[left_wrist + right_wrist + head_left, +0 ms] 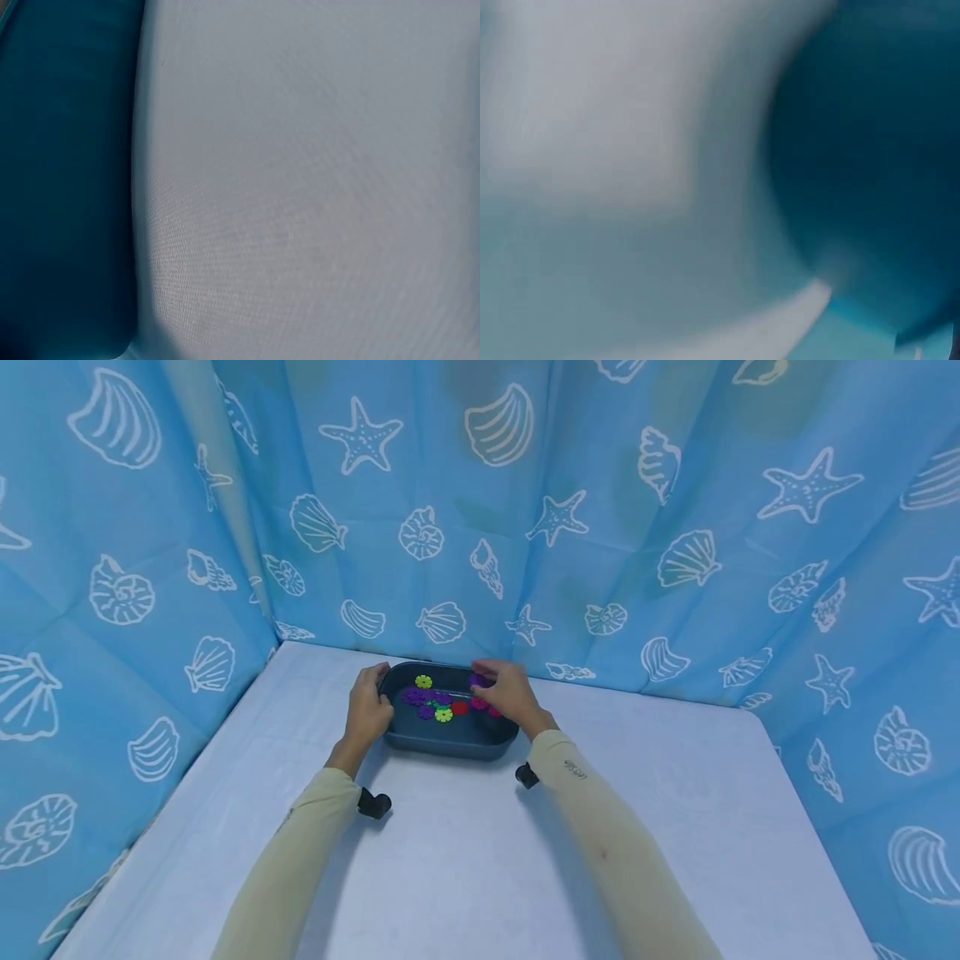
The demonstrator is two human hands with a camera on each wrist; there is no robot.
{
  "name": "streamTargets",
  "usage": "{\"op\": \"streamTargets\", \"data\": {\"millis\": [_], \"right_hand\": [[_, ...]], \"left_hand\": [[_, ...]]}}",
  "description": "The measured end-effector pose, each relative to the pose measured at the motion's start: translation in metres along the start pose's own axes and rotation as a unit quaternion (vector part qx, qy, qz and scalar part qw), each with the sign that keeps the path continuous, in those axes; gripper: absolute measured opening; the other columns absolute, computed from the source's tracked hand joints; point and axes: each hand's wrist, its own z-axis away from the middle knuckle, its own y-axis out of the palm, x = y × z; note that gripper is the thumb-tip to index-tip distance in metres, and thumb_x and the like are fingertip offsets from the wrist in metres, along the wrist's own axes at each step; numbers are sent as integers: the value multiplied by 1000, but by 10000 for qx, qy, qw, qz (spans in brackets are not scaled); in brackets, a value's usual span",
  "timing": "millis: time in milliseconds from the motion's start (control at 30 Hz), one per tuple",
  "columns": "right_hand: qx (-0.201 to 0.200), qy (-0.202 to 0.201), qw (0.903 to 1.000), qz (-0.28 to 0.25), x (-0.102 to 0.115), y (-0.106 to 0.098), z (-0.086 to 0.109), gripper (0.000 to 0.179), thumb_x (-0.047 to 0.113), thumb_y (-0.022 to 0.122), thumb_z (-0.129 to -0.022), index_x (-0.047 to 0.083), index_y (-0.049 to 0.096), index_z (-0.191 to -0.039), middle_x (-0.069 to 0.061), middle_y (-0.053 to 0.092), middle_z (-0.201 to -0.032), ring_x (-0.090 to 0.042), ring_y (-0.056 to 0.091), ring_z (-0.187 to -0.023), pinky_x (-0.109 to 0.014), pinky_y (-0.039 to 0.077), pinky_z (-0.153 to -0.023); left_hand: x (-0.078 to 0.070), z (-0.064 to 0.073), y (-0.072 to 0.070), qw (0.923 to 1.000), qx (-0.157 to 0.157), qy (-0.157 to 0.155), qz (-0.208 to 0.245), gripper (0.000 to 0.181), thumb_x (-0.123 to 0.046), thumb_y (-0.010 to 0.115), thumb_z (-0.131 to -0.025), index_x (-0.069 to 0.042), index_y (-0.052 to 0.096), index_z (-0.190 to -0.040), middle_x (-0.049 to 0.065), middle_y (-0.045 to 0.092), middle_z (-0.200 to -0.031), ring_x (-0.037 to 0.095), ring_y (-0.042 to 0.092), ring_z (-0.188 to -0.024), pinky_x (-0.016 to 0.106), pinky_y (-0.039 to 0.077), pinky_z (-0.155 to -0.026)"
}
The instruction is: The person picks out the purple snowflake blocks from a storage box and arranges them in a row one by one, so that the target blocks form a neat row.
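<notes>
One tray [447,747] on white tabletop [465,860], blue seashell curtains [442,443] around.

Small dark lettering [575,769] runs along the right sleeve [611,827] near its cuff, too small and slanted to read; nothing else is legible.

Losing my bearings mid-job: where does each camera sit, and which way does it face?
Head: worn on the head, facing forward and down at the tray of colored pieces; left hand, right hand and both sleeves show.
Left wrist: on that wrist, facing the white table and apparently the tray's outer wall; no hand shows.
Right wrist: on that wrist, blurred, facing similar surfaces; no clear hand.
Head and left wrist share the table.
</notes>
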Motion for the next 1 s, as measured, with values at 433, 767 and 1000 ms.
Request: {"op": "streamTargets", "data": {"millis": [433, 767, 1000], "right_hand": [[-270, 573, 9967, 501, -48, -62, 37, 48, 9, 71, -87, 4, 58, -133, -12, 62, -128, -27, 58, -119, -42, 51, -99], [228, 1429, 9880, 539, -74, -54, 55, 46, 8, 74, -85, 5, 62, -129, -12, 63, -127, -28, 59, -118, -41, 50, -100], [402, 1436, 9870, 597, -82, -56, 58, 48, 5, 75, -82, 4, 62, -129, -12, 65, -122, -27, 61, -113, -39, 51, -99]], "left_hand": [[-1, -2, 0, 9999, 38, 109, -86, 57, 19, 43, -81, 6, 45, -137, 22, 48, -134, 33, 45, -130, 41, 36, -112], [1, -2, 2, 9999, 81, -36, -134, 56, 18, 44, -83, 5, 45, -138, 20, 48, -136, 32, 44, -132, 40, 35, -113], [-2, -2, 1, 9999, 93, -2, -114, 56, 18, 45, -83, 5, 45, -137, 21, 48, -135, 32, 44, -132, 41, 35, -113]]}}
